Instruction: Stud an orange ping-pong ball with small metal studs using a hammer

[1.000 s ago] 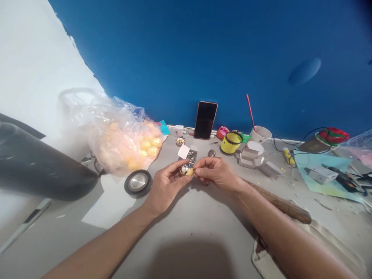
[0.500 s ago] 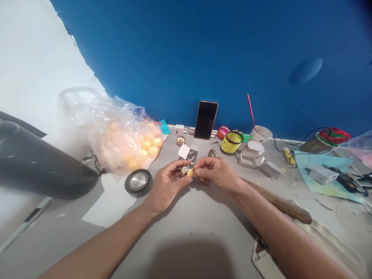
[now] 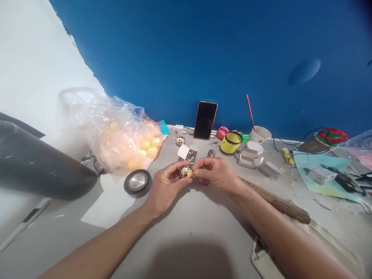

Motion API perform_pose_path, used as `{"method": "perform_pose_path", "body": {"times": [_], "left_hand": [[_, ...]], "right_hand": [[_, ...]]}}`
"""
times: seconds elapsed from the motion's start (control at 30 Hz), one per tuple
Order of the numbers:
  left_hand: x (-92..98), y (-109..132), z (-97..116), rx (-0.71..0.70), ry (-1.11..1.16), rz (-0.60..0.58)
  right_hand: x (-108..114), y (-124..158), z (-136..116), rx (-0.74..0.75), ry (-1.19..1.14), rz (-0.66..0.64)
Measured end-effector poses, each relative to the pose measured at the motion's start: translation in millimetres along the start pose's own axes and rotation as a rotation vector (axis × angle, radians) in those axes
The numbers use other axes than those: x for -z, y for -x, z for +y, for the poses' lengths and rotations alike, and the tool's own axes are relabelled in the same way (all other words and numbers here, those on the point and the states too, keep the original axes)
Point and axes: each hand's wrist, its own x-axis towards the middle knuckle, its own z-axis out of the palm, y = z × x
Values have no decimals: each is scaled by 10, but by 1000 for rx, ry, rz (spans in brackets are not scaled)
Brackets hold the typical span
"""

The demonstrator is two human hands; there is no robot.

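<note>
Between the thumb and fingers of my left hand [image 3: 168, 184] is a small yellow ball [image 3: 186, 173] dotted with shiny silver pieces. My right hand [image 3: 213, 173] is pinched at the ball's right side; whatever its fingertips may hold is too small to make out. Just beyond the ball stands an opened white box [image 3: 183, 152] full of small shiny metal pieces [image 3: 191, 157]. Another studded ball [image 3: 180, 140] rests farther back. A small metal piece [image 3: 211, 153] lies beyond my right hand.
At left are a plastic bag of yellow balls [image 3: 149, 143] and a black round lid [image 3: 138, 182]. A phone [image 3: 205, 120] leans on the blue wall. To the right sit a yellow cup [image 3: 230, 143], a white mug [image 3: 260, 134], and a wooden stick [image 3: 279, 201] by my right forearm.
The ball has turned slightly in my left hand, so its silver pieces catch the light differently. Both hands stay almost in place, and the view has shifted a little.
</note>
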Motion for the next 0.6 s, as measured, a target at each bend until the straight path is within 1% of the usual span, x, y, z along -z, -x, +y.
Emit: {"method": "perform_pose_path", "body": {"times": [0.1,0.23,0.47,0.6], "left_hand": [[4,6,-6,0,-7,-1],[5,12,-6,-12,-12,3],[-14,8,32,-38,-36,21],[-24,11,41,-54,-43,35]], "right_hand": [[-8,-12,12,-37,-56,5],[-20,-8,7,-48,-83,24],[7,-11,11,-60,-68,2],[8,-19,26,-35,-47,-6]]}}
